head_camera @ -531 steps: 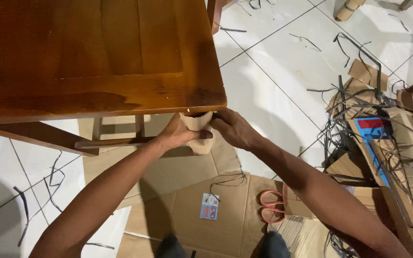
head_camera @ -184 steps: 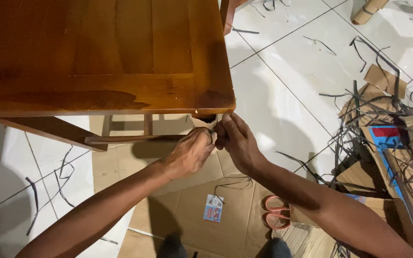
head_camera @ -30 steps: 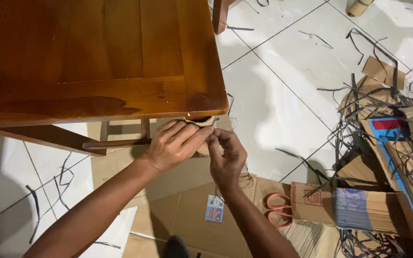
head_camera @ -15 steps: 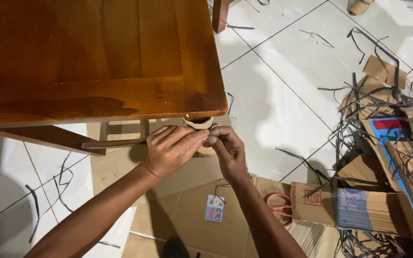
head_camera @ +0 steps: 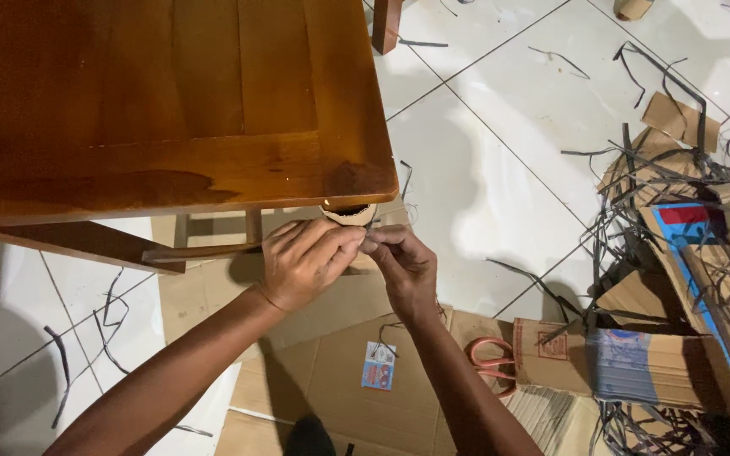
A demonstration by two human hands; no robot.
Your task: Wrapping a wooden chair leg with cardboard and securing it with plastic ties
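Your left hand (head_camera: 306, 262) and right hand (head_camera: 403, 266) meet fingertip to fingertip just below the corner of the glossy brown wooden counter (head_camera: 171, 101). Both grips pinch together on the tan cardboard-wrapped counter leg (head_camera: 348, 213), which shows only as a short pale stub under that corner. Flattened brown cardboard sheets (head_camera: 331, 397) cover the floor beneath, orange-handled scissors (head_camera: 492, 363) lying on them.
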